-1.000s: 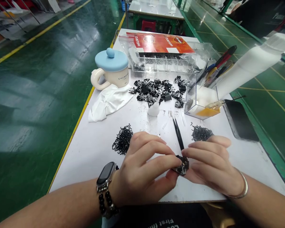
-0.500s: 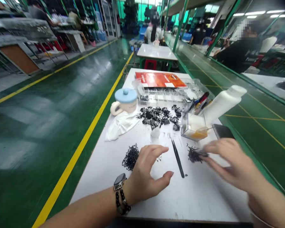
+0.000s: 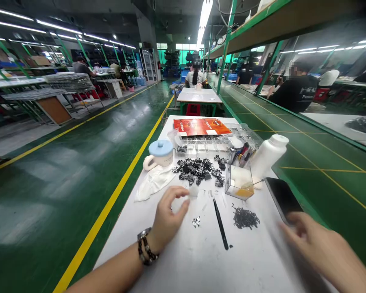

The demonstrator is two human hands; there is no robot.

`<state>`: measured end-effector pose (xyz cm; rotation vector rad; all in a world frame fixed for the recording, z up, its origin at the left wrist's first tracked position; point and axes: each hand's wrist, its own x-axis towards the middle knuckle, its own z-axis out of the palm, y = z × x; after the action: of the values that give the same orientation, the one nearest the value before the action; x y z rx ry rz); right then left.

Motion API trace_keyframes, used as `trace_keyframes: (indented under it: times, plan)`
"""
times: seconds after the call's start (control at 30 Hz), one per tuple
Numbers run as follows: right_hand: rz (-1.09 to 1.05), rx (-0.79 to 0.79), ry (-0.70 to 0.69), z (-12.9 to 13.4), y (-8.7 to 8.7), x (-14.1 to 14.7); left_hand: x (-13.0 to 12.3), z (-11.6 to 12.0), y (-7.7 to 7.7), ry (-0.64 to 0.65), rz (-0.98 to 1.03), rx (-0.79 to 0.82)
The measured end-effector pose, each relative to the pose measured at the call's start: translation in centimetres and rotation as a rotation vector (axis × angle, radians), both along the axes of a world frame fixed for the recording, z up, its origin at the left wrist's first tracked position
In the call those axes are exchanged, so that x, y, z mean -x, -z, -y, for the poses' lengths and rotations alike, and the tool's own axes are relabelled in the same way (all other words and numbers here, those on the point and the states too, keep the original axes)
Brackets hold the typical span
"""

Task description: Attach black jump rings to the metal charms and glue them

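White bottle point(image 3: 193, 191), the small one, sits just beside my left hand's point(image 3: 166, 221) fingertips: thumb and finger apart, contact unclear. Right hand point(image 3: 312, 242) is blurred by the phone's point(image 3: 283, 197) near corner; can't tell its grip. Tweezers point(image 3: 221, 228) lie between the hands, shiny bits point(image 3: 196, 221) to their left, dark pins point(image 3: 245, 218) to their right. I read this as between grips; any bottle pickup calls for a light pinch.

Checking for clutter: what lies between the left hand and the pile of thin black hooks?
Head view: a few small silvery parts, then the black tweezers, lie between the left hand and the pile of thin black hooks.
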<state>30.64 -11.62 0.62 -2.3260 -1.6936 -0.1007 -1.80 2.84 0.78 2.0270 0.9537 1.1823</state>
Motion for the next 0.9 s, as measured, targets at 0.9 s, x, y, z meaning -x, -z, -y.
trace_keyframes:
  times: [0.9]
  plan:
    - [-0.531, 0.014, -0.764, -5.5, 0.9, 10.4, 3.1, -1.3, -2.3, 0.097, -0.218, 0.085]
